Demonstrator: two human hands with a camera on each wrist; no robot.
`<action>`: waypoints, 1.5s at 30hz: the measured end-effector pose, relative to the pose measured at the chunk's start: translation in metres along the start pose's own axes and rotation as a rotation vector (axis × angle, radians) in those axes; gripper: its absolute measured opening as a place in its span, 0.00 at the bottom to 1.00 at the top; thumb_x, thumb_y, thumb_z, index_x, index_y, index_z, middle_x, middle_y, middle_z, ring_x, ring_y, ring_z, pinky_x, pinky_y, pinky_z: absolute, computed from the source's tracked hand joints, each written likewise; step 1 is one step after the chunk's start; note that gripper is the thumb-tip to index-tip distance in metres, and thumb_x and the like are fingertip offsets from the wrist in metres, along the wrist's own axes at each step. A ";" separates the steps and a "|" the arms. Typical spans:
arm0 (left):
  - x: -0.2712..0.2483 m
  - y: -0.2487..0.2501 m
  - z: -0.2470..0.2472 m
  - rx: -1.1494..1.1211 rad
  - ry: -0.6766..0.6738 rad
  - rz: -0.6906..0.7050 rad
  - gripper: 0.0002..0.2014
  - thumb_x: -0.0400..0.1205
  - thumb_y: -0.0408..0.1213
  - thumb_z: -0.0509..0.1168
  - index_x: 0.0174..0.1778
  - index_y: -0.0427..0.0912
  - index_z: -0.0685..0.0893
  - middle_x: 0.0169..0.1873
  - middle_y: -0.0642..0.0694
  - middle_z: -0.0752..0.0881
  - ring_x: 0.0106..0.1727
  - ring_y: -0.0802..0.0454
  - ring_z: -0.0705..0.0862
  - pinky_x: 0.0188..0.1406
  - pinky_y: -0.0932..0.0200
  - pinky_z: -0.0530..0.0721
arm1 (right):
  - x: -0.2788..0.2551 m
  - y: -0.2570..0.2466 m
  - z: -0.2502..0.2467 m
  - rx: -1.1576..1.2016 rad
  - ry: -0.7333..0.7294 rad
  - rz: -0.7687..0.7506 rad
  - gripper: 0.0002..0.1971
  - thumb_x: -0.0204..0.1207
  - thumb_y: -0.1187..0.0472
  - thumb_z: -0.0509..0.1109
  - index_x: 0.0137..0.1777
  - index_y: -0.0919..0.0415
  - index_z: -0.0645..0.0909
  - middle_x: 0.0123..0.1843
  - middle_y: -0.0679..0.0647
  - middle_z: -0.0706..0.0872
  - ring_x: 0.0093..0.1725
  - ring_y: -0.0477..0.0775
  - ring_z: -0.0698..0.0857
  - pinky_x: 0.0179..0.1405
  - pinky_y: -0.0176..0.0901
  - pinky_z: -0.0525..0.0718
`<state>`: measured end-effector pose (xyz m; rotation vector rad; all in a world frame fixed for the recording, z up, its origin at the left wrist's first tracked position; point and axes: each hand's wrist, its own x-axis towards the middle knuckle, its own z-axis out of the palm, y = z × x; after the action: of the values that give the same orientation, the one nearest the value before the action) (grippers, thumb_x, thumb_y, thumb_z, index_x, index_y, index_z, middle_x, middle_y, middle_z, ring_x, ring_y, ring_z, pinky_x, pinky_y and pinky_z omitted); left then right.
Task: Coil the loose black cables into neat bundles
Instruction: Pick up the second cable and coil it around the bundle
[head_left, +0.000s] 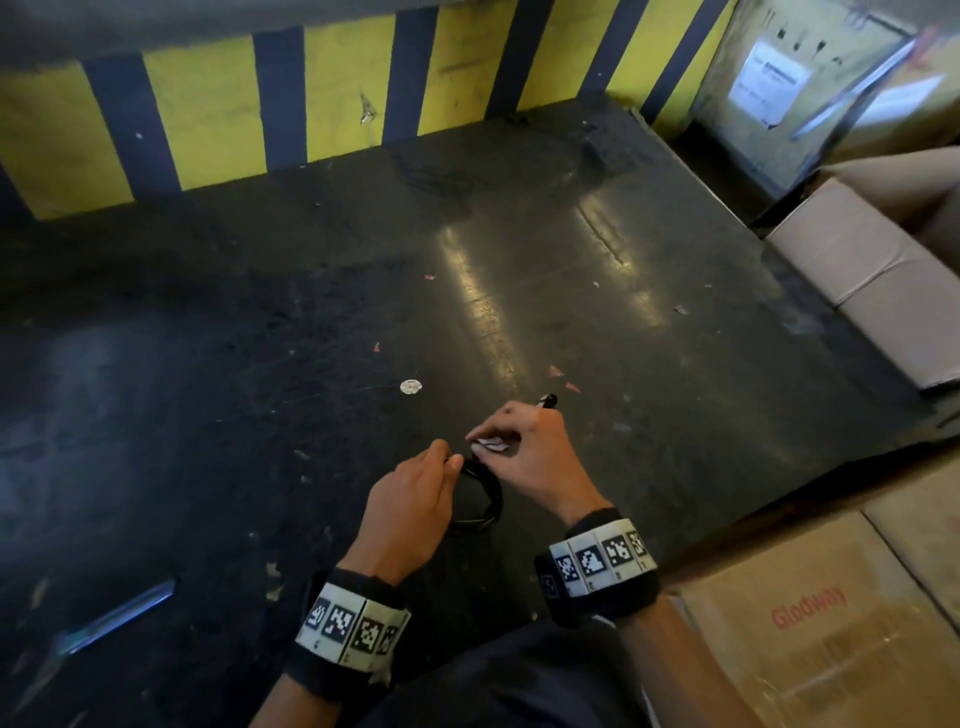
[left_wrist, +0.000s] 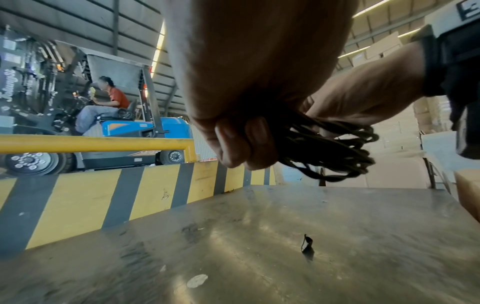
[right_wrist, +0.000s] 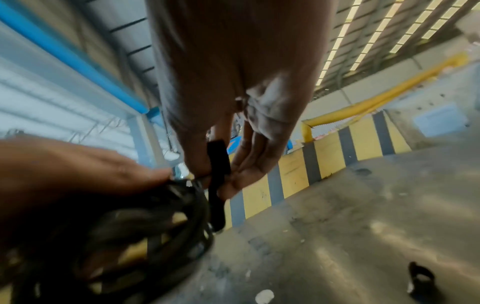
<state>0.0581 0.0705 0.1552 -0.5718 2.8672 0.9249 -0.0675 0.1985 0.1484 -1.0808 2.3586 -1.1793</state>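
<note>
A coiled black cable (head_left: 485, 501) hangs from my left hand (head_left: 415, 493), whose curled fingers (left_wrist: 241, 142) grip the loops (left_wrist: 330, 148) at one side. My right hand (head_left: 524, 447) is just right of it, almost touching. Its thumb and fingers pinch a short flat black strap (right_wrist: 218, 164) that stands upright against the coil (right_wrist: 155, 226). One right finger wears a white wrap (right_wrist: 270, 109). Where the cable's ends lie is hidden by the hands.
The hands are above a dark scuffed metal platform (head_left: 519, 260). A yellow-and-black striped barrier (head_left: 332, 93) closes the far side. Cardboard boxes (head_left: 862, 280) line the right. A small black piece (left_wrist: 307, 246) and a white disc (head_left: 410, 386) lie on the platform. A forklift (left_wrist: 124, 127) with a seated person is beyond the barrier.
</note>
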 end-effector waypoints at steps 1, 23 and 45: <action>0.002 -0.003 -0.001 -0.043 0.018 -0.016 0.12 0.92 0.47 0.49 0.49 0.48 0.74 0.38 0.50 0.82 0.37 0.53 0.81 0.36 0.56 0.80 | 0.003 -0.001 -0.003 0.039 -0.011 0.030 0.07 0.74 0.61 0.80 0.51 0.57 0.94 0.48 0.51 0.92 0.47 0.43 0.89 0.51 0.34 0.87; 0.027 -0.004 -0.004 -0.644 0.217 0.036 0.10 0.90 0.36 0.59 0.43 0.51 0.75 0.29 0.48 0.78 0.29 0.50 0.75 0.29 0.37 0.77 | 0.046 0.001 -0.024 0.201 -0.232 0.194 0.10 0.83 0.57 0.71 0.55 0.56 0.94 0.48 0.50 0.96 0.50 0.44 0.94 0.59 0.47 0.91; 0.014 0.001 -0.011 -0.770 0.084 0.162 0.08 0.90 0.37 0.59 0.45 0.46 0.76 0.29 0.48 0.78 0.31 0.52 0.76 0.33 0.64 0.79 | 0.031 -0.002 -0.039 0.383 -0.194 0.016 0.08 0.69 0.67 0.84 0.47 0.68 0.94 0.43 0.59 0.96 0.44 0.47 0.95 0.52 0.24 0.83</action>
<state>0.0452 0.0607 0.1622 -0.4179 2.5654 2.0916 -0.1088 0.1966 0.1762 -0.9896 1.8916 -1.3791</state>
